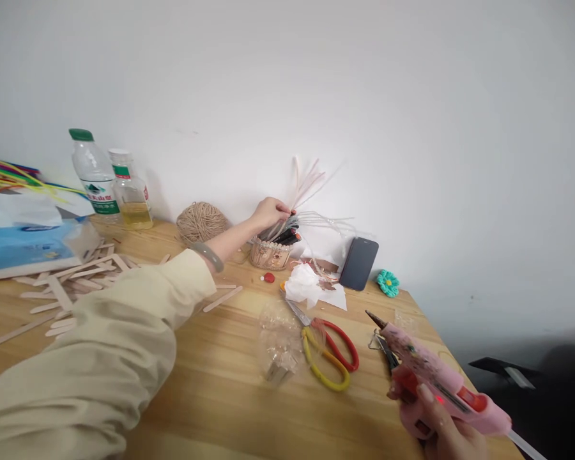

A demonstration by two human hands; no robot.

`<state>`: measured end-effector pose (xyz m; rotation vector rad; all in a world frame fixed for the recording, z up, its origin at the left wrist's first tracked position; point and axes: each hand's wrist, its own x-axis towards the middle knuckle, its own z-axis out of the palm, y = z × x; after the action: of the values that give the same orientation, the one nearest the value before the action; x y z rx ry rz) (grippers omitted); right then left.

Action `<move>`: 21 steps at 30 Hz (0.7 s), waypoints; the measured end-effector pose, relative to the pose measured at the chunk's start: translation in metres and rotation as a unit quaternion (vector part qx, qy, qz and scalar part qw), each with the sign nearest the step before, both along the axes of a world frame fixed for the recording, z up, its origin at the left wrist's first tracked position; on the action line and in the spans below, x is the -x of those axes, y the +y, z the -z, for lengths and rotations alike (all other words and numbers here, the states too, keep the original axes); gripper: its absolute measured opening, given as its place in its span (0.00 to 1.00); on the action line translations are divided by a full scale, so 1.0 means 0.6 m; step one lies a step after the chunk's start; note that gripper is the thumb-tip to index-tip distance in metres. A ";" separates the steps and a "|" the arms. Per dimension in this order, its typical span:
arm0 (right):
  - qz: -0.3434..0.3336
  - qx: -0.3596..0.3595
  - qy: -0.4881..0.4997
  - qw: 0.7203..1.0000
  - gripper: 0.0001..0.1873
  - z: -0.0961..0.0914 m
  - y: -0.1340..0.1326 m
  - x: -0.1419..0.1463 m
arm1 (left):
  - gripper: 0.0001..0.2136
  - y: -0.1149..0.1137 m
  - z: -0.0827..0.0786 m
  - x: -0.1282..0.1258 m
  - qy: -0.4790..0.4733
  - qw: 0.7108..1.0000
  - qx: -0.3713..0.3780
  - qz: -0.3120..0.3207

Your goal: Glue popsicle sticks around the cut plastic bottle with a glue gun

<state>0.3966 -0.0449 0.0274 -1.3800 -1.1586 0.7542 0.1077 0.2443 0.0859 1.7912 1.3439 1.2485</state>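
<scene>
My left hand (269,213) reaches far across the wooden table (220,396) and pinches the pale sticks and pens (301,191) that stand in a small woven holder (269,253) by the wall. A grey bangle (207,255) sits on that wrist, above a cream sleeve. My right hand (441,425) is at the lower right, wrapped around a pink hot glue gun (436,374) whose nozzle points up and left. A red light glows on the gun.
Red-and-yellow scissors (328,351), a clear plastic bag (278,345), crumpled white paper (309,285), a black phone (359,262), a teal flower (388,282), a twine ball (201,222), two bottles (96,172), craft sticks (76,281) and a blue pack (23,246) lie about.
</scene>
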 end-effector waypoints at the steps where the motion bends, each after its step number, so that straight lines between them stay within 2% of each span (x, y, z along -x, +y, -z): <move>1: 0.011 -0.005 0.010 1.000 0.19 -0.002 -0.001 0.004 | 0.05 -0.005 -0.002 0.011 -0.010 1.000 -0.004 0.005; 3: 0.019 -0.010 0.020 1.000 0.19 -0.005 -0.002 0.009 | 0.07 -0.018 -0.008 0.034 -0.025 0.999 -0.003 0.020; 6: -0.001 -0.012 0.010 1.000 0.19 -0.009 -0.002 0.008 | 0.04 -0.036 -0.020 0.064 -0.040 0.998 0.015 0.050; 8: -0.016 -0.007 -0.005 1.000 0.19 -0.012 -0.001 0.005 | 0.04 -0.047 -0.027 0.081 -0.019 0.998 0.028 0.052; 13: -0.028 0.001 -0.039 0.999 0.20 -0.026 -0.009 0.005 | 0.05 -0.088 -0.031 0.114 0.145 0.987 0.030 -0.058; 15: -0.029 -0.014 -0.041 0.999 0.20 -0.032 -0.016 0.007 | 0.05 -0.123 -0.029 0.120 0.161 0.982 0.009 -0.096; 18: -0.029 -0.039 -0.031 0.998 0.21 -0.036 -0.026 0.008 | 0.08 -0.203 -0.023 0.111 0.171 0.976 -0.046 -0.125; 20: -0.041 -0.037 -0.026 0.998 0.21 -0.037 -0.034 0.008 | 0.10 -0.267 -0.017 0.091 0.171 0.977 -0.070 -0.109; 21: -0.047 -0.033 -0.024 0.998 0.22 -0.037 -0.038 0.008 | 0.10 -0.299 -0.013 0.079 0.170 0.980 -0.081 -0.063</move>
<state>0.3919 -0.0675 0.0498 -1.3021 -1.2825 0.7471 0.0604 0.0652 0.0935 2.1368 1.6027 1.1822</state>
